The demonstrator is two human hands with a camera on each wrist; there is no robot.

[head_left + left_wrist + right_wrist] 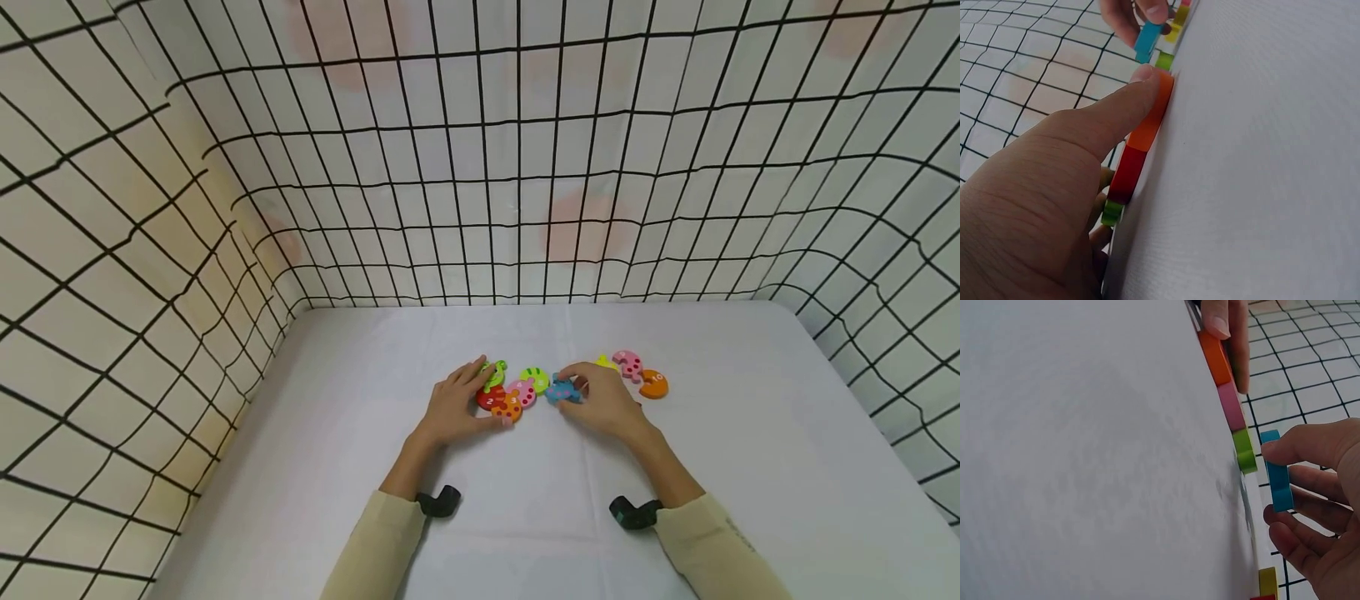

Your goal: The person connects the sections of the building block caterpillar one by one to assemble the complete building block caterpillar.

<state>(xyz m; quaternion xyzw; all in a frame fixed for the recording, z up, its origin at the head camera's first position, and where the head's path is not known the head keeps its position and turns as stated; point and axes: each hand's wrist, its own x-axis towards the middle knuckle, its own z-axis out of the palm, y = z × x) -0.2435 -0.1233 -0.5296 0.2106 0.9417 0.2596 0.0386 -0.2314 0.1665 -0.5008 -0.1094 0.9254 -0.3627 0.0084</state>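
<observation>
**Smooth gloss against matt white**

The blue piece (1280,490) has a smooth edge with a soft sheen, like painted wood or plastic; which one cannot be told. The red piece (1127,176) and the orange piece (1159,106) show the same even, lacquer-like coat. The desk (525,500) has a white cloth covering, matt and finely textured, with faint creases. The sleeves (381,537) are matt beige fabric. The wrist mounts (442,502) look like dull black plastic. The dark grid (518,125) resembles thin cord or wire.

The left hand (1041,178) touches an orange piece (1152,119), while the right hand (1124,17) holds a blue piece (1147,40).
</observation>
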